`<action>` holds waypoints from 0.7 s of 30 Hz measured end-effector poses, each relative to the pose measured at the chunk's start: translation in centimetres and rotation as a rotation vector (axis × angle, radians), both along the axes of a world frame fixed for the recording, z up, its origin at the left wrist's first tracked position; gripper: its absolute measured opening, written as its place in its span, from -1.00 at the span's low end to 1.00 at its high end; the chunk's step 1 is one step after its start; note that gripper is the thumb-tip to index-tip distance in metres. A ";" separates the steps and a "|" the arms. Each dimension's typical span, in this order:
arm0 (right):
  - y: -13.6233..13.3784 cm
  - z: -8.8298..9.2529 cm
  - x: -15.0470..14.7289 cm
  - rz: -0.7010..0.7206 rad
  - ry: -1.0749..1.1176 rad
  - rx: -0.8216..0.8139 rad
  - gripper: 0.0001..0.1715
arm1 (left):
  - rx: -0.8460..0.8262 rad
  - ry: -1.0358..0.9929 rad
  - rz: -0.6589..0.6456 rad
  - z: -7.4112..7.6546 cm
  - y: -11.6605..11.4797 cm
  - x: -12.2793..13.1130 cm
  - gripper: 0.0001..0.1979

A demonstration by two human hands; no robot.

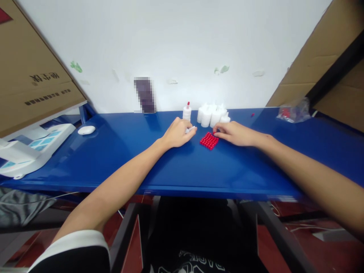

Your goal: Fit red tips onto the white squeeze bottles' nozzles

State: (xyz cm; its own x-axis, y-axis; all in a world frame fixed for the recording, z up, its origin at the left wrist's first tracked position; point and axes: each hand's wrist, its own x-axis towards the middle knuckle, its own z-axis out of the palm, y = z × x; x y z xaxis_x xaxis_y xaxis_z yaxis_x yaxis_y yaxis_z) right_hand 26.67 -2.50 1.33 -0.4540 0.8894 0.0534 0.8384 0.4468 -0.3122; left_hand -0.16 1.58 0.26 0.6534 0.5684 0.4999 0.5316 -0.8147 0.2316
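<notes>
My left hand (178,132) is closed around a small white object with a pointed tip (190,129), which looks like a bottle nozzle; my fingers hide most of it. At the upper right corner of a tight block of small red caps (209,141), my right hand (231,133) pinches with thumb and fingertips at a red cap (214,133). Just behind my left hand stands a white squeeze bottle (187,113) with a red cap on its tip. Several white bottles (212,115) without red caps stand in a cluster behind the red block.
A clear plastic bag (294,112) with red pieces lies at the right rear. One loose red piece (253,114) is near the wall. At left are a white earbud case (86,130), a white power strip (40,146) and a cardboard box (40,72). A pixelated dark phone-like object (146,94) leans on the wall.
</notes>
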 end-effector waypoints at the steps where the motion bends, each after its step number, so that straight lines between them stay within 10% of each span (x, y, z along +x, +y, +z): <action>1: 0.1 0.0 0.0 0.004 0.010 -0.002 -0.70 | -0.026 -0.015 0.013 0.0 0.0 0.0 -0.55; 21: -0.3 0.3 -0.4 0.023 0.130 0.052 -0.74 | -0.166 -0.043 0.067 0.0 -0.5 0.1 -0.69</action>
